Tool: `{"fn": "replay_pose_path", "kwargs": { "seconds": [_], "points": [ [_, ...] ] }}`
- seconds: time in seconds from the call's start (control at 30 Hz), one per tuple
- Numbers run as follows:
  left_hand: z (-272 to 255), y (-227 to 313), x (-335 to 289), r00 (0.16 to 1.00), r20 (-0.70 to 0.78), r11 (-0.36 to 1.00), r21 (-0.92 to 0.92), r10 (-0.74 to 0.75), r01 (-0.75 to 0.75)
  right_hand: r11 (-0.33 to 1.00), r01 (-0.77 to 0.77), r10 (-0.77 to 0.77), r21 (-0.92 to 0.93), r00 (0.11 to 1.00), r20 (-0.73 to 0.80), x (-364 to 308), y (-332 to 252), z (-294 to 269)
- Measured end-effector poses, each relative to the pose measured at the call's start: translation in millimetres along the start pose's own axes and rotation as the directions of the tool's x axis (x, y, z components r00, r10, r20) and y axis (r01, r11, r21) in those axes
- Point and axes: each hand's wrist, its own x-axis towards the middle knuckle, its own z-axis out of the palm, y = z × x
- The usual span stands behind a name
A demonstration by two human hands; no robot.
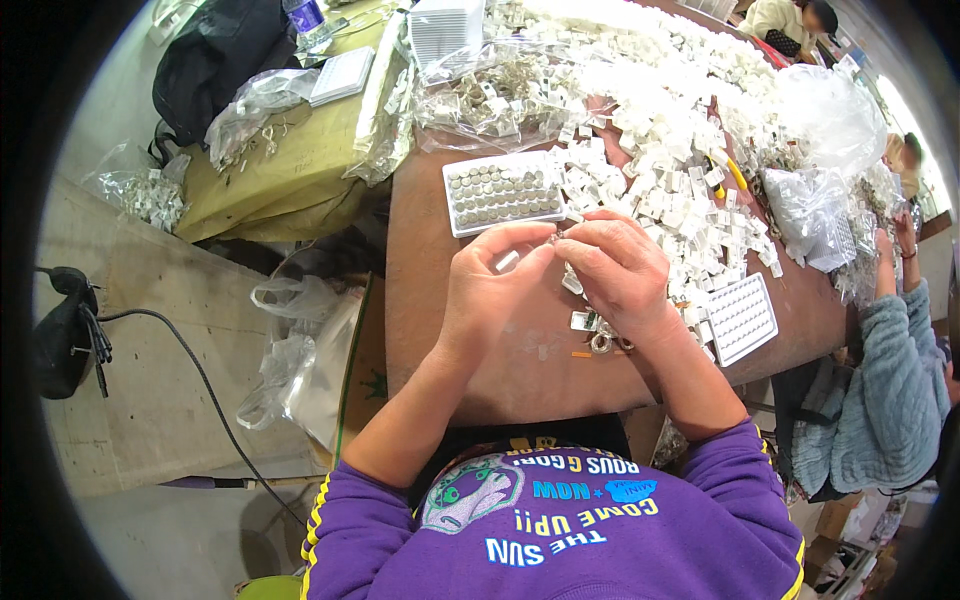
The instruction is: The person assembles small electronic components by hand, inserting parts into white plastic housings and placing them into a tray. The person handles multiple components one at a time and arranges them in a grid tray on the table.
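Note:
Over the brown table my left hand (485,285) and my right hand (622,270) meet, fingertips pinched together on something too small to make out. A small white plastic piece (507,262) shows by the left palm. Just beyond my hands lies a white tray (455,205) with rows of round silver button cells (500,192). Beneath my right wrist are some small loose parts, among them a metal ring-like piece (600,342). To the right, a second white tray (742,318) has rows of small dark spots.
Heaps of small white plastic pieces (670,160) cover the table's far and right side. Yellow-handled pliers (737,174) lie among them. Clear plastic bags (815,215) stand at the right, near a co-worker's grey-blue sleeve (880,340). A stack of white trays (445,35) stands at the back.

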Motion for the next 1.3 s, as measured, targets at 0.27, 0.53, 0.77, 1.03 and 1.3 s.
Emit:
{"fn": "replay_pose_path", "kwargs": {
  "seconds": [0.27,0.53,0.77,1.03,1.3],
  "points": [
    [-6,5,0,0.996,0.047,0.997,0.017,-0.082,0.081,0.999,0.046,-0.047,0.012,0.997,0.062,2,3,-5],
    [-4,-2,-3,0.998,-0.009,0.998,-0.011,-0.058,0.058,0.996,-0.068,0.065,0.061,0.996,0.054,1,-3,-2],
    [-9,-7,6,0.937,0.274,0.586,-0.731,-0.217,0.35,0.669,-0.626,0.61,0.4,0.77,0.186,0,-5,-3],
    [-9,-2,-9,0.966,0.13,0.814,-0.521,-0.221,0.257,-0.35,-0.699,0.598,0.623,0.345,0.723,-4,-1,-4],
    [-14,-12,-16,0.998,-0.006,0.961,-0.271,-0.06,0.056,-0.525,-0.645,0.457,0.555,0.336,0.823,-9,-6,4]
  ]
}}
